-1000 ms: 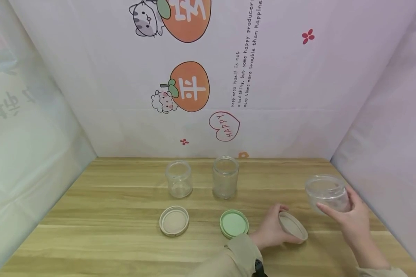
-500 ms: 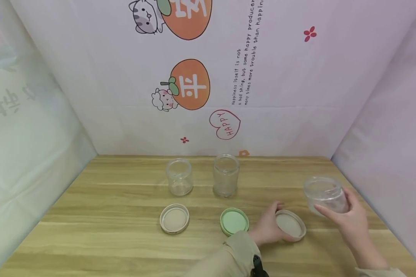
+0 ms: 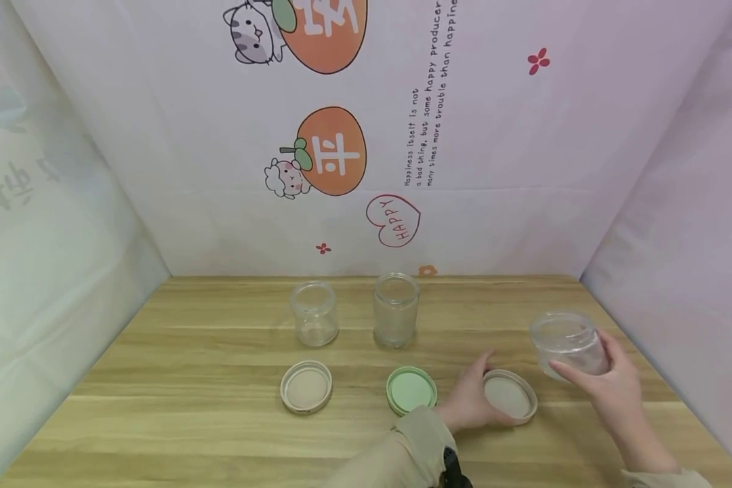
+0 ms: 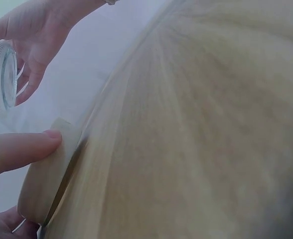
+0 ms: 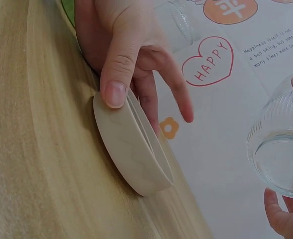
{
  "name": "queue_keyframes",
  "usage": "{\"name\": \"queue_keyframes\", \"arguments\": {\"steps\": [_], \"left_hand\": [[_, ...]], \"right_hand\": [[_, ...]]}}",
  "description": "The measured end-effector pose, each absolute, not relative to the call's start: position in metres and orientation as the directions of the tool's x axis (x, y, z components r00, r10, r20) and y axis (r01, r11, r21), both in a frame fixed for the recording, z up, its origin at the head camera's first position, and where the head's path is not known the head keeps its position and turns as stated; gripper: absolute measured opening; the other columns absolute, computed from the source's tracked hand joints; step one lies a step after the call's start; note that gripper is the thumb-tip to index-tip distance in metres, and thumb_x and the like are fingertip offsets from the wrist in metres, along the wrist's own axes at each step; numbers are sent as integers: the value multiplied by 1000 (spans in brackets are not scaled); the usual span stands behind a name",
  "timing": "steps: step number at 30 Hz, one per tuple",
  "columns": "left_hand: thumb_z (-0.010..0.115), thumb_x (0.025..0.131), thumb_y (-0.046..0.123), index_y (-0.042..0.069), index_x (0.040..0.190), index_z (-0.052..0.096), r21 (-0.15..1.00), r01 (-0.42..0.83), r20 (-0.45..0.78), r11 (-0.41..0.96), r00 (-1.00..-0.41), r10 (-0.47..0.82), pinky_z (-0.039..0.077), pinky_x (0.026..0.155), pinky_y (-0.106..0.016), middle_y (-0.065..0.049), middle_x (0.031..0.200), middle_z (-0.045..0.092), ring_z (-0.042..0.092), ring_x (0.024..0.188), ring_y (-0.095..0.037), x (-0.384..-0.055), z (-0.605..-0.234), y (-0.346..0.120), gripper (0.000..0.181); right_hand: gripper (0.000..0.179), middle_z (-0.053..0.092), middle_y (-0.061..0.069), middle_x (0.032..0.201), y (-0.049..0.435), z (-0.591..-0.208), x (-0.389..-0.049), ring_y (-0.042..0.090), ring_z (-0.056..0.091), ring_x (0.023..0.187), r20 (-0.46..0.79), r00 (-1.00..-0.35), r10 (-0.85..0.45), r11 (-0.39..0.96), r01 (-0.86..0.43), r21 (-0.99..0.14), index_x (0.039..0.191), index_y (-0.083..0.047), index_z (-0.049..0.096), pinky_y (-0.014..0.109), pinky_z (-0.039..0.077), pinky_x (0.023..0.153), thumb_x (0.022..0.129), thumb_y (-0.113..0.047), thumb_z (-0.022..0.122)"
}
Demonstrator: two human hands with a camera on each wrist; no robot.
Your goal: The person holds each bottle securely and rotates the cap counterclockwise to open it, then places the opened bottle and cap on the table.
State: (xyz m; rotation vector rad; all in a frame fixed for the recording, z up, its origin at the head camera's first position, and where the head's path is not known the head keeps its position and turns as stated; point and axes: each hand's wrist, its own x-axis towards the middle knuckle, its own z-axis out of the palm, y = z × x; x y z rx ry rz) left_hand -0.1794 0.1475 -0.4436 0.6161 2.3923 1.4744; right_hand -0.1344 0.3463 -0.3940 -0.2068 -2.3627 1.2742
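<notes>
My left hand [image 3: 471, 398] holds a beige jar lid [image 3: 509, 397] by its left side, thumb on the near edge and fingers at the far edge. The lid lies on the table with its hollow side up; in the right wrist view the beige lid [image 5: 129, 149] shows a faint zigzag on its side. One finger of the left hand is lifted off the lid. My right hand [image 3: 616, 383] grips a wide clear jar [image 3: 566, 349] around its right side, mouth up, above the table to the right of the lid. The left wrist view shows the jar's ribbed base [image 4: 2, 77].
Left of my hands, a green lid [image 3: 411, 392] and another beige lid [image 3: 307, 387] lie hollow side up on the wooden table [image 3: 189, 407]. Behind them stand a taller clear jar [image 3: 396, 312] and a shorter clear jar [image 3: 314, 315], both open-topped. Printed white cloth [image 3: 494, 169] closes off the back and sides.
The lid in my left hand has gone from tilted to flat on the table. My right hand has shifted slightly left with the jar.
</notes>
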Motion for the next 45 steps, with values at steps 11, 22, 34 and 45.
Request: {"name": "queue_keyframes", "arguments": {"steps": [11, 22, 34, 45], "left_hand": [[89, 61, 15, 26, 145, 30, 891, 246, 23, 381, -863, 505, 42, 96, -28, 7, 129, 50, 43, 119, -10, -180, -444, 146, 104], [86, 67, 17, 22, 145, 34, 896, 286, 69, 341, -847, 527, 45, 88, -23, -2, 130, 52, 49, 117, -12, -188, -432, 140, 94], [71, 84, 27, 27, 141, 38, 965, 130, -9, 229, -851, 524, 47, 89, -28, -1, 134, 48, 47, 120, -17, -186, -406, 114, 66], [69, 86, 29, 25, 134, 46, 980, 132, 35, 151, -852, 522, 43, 102, -37, 1, 133, 50, 45, 126, -25, -178, -399, 65, 54]], "right_hand": [[83, 39, -32, 103, 346, -394, -131, -12, 39, 91, 300, -892, 339, 559, -66, -827, 145, -4, 31, 1, 34, 73, 76, -9, 78], [82, 39, -31, 102, 336, -388, -136, -13, 40, 89, 276, -899, 340, 536, -56, -842, 143, 4, 28, 1, 36, 73, 77, -9, 76], [84, 43, 12, 125, 320, -381, -148, -11, 38, 91, 217, -938, 271, 539, -39, -842, 148, 2, 20, 5, 36, 74, 83, -14, 71], [88, 29, 33, 141, 304, -382, -172, 44, 33, 126, 123, -973, 196, 485, -12, -874, 148, 5, 13, 47, 34, 100, 84, -16, 70]]}}
